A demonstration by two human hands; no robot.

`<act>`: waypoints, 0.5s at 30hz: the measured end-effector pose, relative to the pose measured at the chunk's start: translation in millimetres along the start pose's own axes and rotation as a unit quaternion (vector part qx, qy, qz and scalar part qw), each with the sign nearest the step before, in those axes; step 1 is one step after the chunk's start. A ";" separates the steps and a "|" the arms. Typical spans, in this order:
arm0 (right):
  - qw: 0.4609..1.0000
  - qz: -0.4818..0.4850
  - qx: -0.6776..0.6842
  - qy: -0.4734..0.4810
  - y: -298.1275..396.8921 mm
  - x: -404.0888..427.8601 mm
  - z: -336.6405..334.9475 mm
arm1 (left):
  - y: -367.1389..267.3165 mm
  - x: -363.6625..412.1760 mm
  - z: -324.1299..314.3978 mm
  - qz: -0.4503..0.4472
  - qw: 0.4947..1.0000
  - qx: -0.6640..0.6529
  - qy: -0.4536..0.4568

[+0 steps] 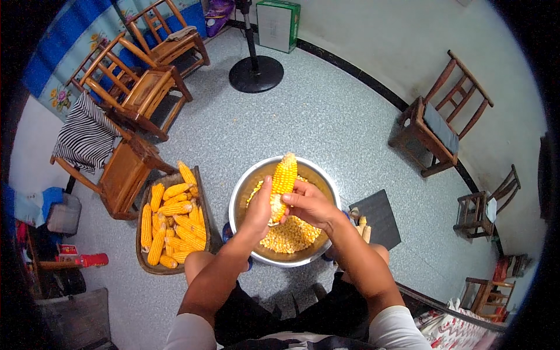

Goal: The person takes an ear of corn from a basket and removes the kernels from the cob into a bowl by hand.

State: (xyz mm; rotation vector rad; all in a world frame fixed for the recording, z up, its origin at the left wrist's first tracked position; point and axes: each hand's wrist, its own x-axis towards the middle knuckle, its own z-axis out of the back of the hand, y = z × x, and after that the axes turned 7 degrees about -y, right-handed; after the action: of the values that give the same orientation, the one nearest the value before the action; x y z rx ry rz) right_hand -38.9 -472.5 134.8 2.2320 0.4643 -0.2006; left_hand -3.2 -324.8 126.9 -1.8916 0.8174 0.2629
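An ear of dried yellow corn (285, 175) is held tip up over a round metal basin (233, 205). My left hand (260, 205) grips its left side, thumb along the kernels. On the other side, my right hand (313, 203) has its thumb pressed on the lower part of the ear, where a pale patch of cob shows. Loose corn kernels (291, 236) cover the bottom of the basin. Left of the basin stands a dark oblong tub (203, 188) heaped with whole corn ears (188, 227).
Pale stripped cobs (365, 232) lie by my right leg, beside a dark flat mat (380, 216). Wooden chairs (144, 92) line the left, one draped with striped cloth (85, 133). Ahead is a round black stand base (256, 74). Another wooden chair (437, 127) stands along the right wall.
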 end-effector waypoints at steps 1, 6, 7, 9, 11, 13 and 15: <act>1.000 0.000 0.000 0.000 -0.9 0.7 -0.7 | 1.2 0.3 1.0 -0.009 1.000 0.011 -0.007; 1.000 -0.009 0.015 -0.025 -3.9 2.8 -0.6 | 0.6 -3.6 2.4 -0.031 0.999 0.033 -0.006; 1.000 -0.008 0.014 -0.026 -6.2 3.6 -1.0 | 0.1 -4.1 2.5 -0.028 0.999 0.040 0.000; 0.998 0.031 -0.043 -0.042 -12.3 5.1 -3.3 | 0.8 -5.3 -7.2 -0.047 0.997 0.052 -0.029; 0.997 0.019 -0.046 -0.055 -11.2 5.2 -6.1 | 2.8 -3.8 -6.6 -0.067 0.994 0.065 -0.060; 0.996 0.010 -0.051 -0.067 -10.2 5.1 -6.7 | 4.0 0.8 0.1 -0.024 0.998 0.054 -0.022; 0.997 0.020 -0.064 -0.045 -10.9 5.1 -4.8 | 5.0 1.1 -0.9 -0.029 0.998 0.046 -0.022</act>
State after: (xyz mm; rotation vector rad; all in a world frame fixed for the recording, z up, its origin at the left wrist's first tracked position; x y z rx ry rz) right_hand -38.5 -461.0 128.7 2.0953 0.3724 -0.2428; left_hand -5.8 -327.3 123.2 -1.8139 0.7320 0.2270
